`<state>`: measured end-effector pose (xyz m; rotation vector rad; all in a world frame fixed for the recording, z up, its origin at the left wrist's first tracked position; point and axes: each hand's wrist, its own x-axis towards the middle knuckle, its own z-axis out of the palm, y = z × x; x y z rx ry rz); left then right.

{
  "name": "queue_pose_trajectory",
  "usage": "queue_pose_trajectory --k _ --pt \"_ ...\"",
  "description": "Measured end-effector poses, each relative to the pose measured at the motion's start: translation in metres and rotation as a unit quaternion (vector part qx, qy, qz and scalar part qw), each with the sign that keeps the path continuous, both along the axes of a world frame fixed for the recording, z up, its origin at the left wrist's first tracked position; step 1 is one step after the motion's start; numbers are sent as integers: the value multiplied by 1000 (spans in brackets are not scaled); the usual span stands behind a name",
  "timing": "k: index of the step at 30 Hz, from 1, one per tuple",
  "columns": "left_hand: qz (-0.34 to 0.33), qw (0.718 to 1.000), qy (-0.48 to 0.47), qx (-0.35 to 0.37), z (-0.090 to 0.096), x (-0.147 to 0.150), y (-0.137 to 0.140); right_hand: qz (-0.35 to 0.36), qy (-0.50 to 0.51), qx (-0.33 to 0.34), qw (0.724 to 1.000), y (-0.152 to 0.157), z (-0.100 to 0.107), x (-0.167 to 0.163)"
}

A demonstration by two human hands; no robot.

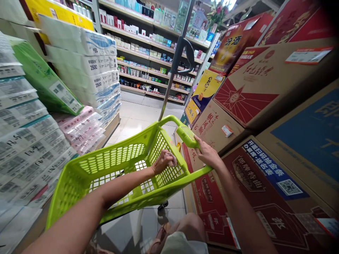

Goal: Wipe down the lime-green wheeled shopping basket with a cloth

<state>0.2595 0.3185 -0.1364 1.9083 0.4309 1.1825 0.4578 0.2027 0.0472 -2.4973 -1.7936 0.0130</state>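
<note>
A lime-green shopping basket (103, 151) on wheels stretches across the middle of the view, tilted, its lattice walls and floor showing. My right hand (208, 151) has its fingers around the basket's thick end handle. Over the basket's inside, close to the right end wall, is my left hand (164, 162), closed in a fist. Something pale and greyish shows at its fingers, too unclear to name. A metal pole with a dark grey pull handle (182, 56) rises from the far side of the basket.
Stacked tissue packs (97, 67) and a green pack (45, 74) line the left side. Cardboard liquor cartons (249, 84) are piled close on the right. Shelves of small boxed goods (156, 46) stand across the far end of the tiled aisle (135, 109). My bent knee (190, 227) is below.
</note>
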Motion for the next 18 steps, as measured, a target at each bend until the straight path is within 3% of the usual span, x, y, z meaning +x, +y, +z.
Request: queue_pose_trajectory --k 3,7,12,18 --pt "75 994 -73 -16 11 14 21 -5 -6 -9 1000 4 2 -1" --pt "216 959 -157 -95 10 29 12 -6 2 -9 1000 9 1 -1" --pt "175 974 -97 -107 -1 16 6 -8 14 -8 1000 9 -1 -5" --pt "280 947 -73 -139 16 16 69 -13 17 -8 1000 12 0 -12"
